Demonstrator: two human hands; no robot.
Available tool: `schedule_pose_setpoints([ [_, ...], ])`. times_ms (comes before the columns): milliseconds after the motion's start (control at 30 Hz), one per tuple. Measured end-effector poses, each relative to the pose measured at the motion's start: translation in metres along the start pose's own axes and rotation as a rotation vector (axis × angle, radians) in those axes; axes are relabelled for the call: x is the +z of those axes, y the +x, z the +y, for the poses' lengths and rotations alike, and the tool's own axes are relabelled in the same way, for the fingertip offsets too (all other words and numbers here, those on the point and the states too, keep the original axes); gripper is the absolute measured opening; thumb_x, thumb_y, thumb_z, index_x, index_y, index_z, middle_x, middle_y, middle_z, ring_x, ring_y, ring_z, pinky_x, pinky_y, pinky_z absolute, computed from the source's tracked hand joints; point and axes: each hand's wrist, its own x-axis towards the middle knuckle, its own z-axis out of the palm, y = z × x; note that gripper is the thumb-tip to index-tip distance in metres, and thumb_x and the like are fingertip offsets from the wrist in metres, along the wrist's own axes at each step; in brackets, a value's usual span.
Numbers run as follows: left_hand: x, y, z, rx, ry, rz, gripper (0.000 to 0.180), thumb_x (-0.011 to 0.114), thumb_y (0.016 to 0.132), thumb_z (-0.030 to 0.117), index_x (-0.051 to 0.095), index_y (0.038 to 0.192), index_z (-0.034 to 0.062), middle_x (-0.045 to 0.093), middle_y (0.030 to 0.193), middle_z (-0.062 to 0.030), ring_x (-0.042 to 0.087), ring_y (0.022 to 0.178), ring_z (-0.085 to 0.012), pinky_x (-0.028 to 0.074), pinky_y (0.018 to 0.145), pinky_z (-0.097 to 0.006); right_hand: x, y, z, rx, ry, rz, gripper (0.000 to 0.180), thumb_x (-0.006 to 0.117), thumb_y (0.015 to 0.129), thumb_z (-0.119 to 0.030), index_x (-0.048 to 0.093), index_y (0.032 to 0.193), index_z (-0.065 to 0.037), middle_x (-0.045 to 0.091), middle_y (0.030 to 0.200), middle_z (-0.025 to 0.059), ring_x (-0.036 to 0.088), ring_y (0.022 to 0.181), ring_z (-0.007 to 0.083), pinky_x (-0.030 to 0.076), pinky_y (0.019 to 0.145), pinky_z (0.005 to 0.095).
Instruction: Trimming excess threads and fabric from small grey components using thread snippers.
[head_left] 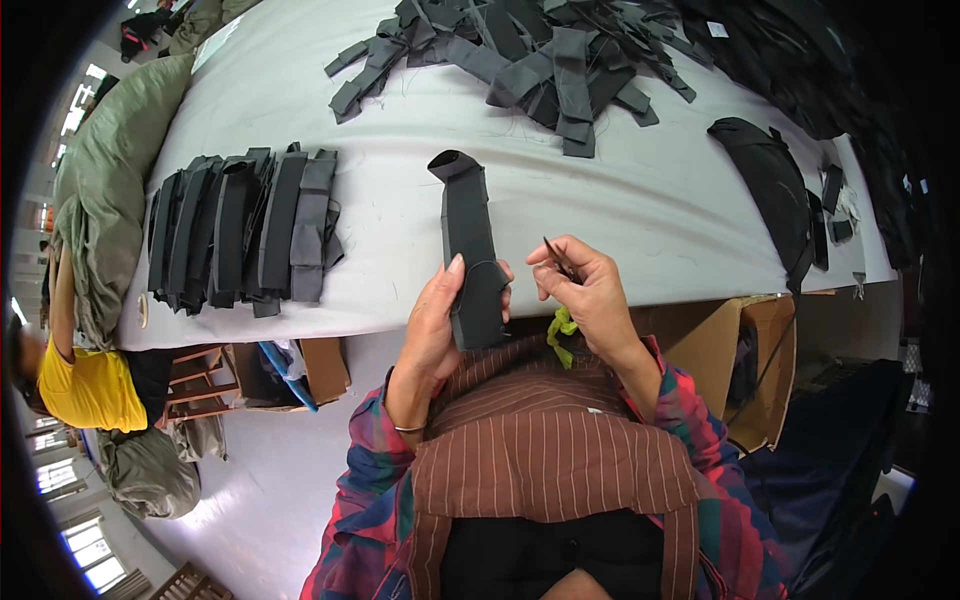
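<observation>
My left hand (432,318) grips a dark grey sewn fabric strip (467,225) near its lower end, thumb on top and fingertips showing at the far side. The strip's upper end curls over above the table edge, and a loose thread loops across its lower part. Close by on the right, my right hand (588,283) is closed around small dark thread snips (562,262), their points sticking up past the fingers. A yellow-green ribbon (561,335) hangs below that hand. The snips and the strip are apart.
Rows of stacked grey strips (236,235) lie at the table's left. A tangled heap of similar strips (560,70) covers the far middle. Black fabric pieces (768,190) lie to the right. Cardboard boxes (770,350) stand under the table; a person in yellow (92,390) is at far left.
</observation>
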Motion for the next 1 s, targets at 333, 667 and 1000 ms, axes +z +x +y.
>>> schedule_pose_setpoints([
  [333,-0.002,-0.002,-0.011,-0.016,0.196,0.154,0.057,0.027,0.100,0.048,0.054,0.109,-0.0013,0.060,0.090,-0.0091,0.059,0.073,-0.0168,0.051,0.069,-0.031,0.010,0.014,-0.008,-0.067,-0.164,0.046,0.021,0.063,0.090,-0.014,0.062,0.105,0.001,0.055,0.078,-0.0036,0.047,0.071,0.0023,0.040,0.067,0.0191],
  [667,0.005,-0.003,-0.009,-0.011,0.231,0.091,0.045,0.039,0.100,0.039,0.048,0.122,0.0005,0.060,0.090,-0.0070,0.060,0.072,-0.0146,0.052,0.066,-0.028,0.009,0.013,-0.005,0.055,-0.243,0.018,0.018,0.069,0.086,-0.017,0.065,0.087,0.000,0.057,0.070,-0.0021,0.047,0.068,0.0042,0.039,0.060,0.0202],
  [1000,-0.012,0.005,-0.004,0.025,-0.046,0.119,0.051,0.045,0.099,0.029,0.033,0.141,0.0023,0.058,0.104,-0.0083,0.059,0.090,-0.0143,0.051,0.080,-0.030,0.010,-0.001,-0.001,-0.052,-0.201,-0.115,0.005,0.063,0.086,-0.004,0.063,0.088,0.001,0.060,0.076,-0.0028,0.051,0.072,0.0029,0.043,0.065,0.0211],
])
